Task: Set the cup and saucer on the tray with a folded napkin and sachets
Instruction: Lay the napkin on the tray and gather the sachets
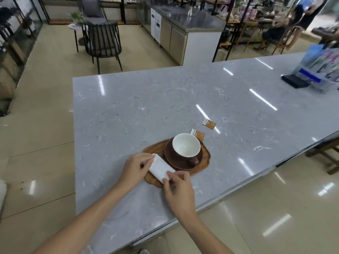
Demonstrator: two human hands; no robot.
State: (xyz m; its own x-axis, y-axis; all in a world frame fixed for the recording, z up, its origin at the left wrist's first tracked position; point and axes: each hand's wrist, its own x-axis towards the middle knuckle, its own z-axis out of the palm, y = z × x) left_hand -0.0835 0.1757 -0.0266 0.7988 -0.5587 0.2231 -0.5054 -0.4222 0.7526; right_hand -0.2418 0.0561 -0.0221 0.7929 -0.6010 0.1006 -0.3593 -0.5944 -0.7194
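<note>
Pinching folded white paper napkin [161, 167] between them: left hand [134, 168] clamped its ten o'clock end, right hand [178, 189] its four o'clock end, over brown wooden tray [205, 165].

Grey marble counter [165, 99], glossy beige tile floor [45, 110], black slatted chair [102, 39], steel cabinet [185, 32]

Folded napkin [161, 168] between both hands, over tray [205, 163]

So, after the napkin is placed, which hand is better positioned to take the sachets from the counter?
Probably the right hand. Both sachets, the near sachet and the far sachet, lie on the counter beyond the tray, on its right side. The left hand would have to cross over the cup.
</note>
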